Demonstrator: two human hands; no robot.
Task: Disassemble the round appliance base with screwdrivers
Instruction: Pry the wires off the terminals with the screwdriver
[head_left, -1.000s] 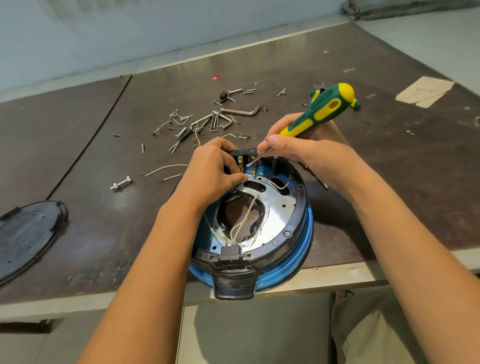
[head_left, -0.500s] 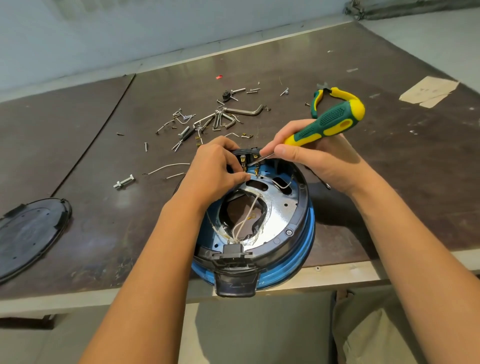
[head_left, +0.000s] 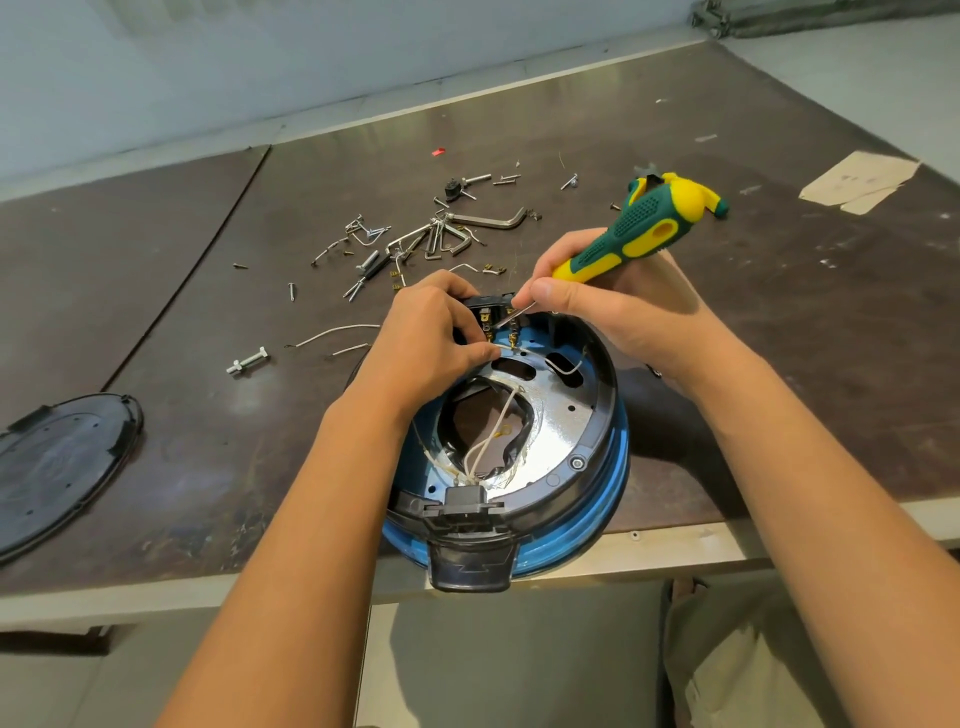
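At the near edge of the desk (head_left: 208, 467), my left hand (head_left: 426, 338) gripped the terminal block (head_left: 491, 304) on the round appliance base (head_left: 597, 441). My right hand (head_left: 613, 317) grasped the screwdriver (head_left: 639, 234), tip against that block.

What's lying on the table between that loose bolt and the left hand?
Two short pale wires, between the bolt and the left hand, seen in the head view.

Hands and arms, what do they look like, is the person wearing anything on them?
Both are bare. The left hand and right hand wear no gloves; no ring, watch or bracelet shows. The forearms are uncovered to the picture's edge, no sleeve in view.
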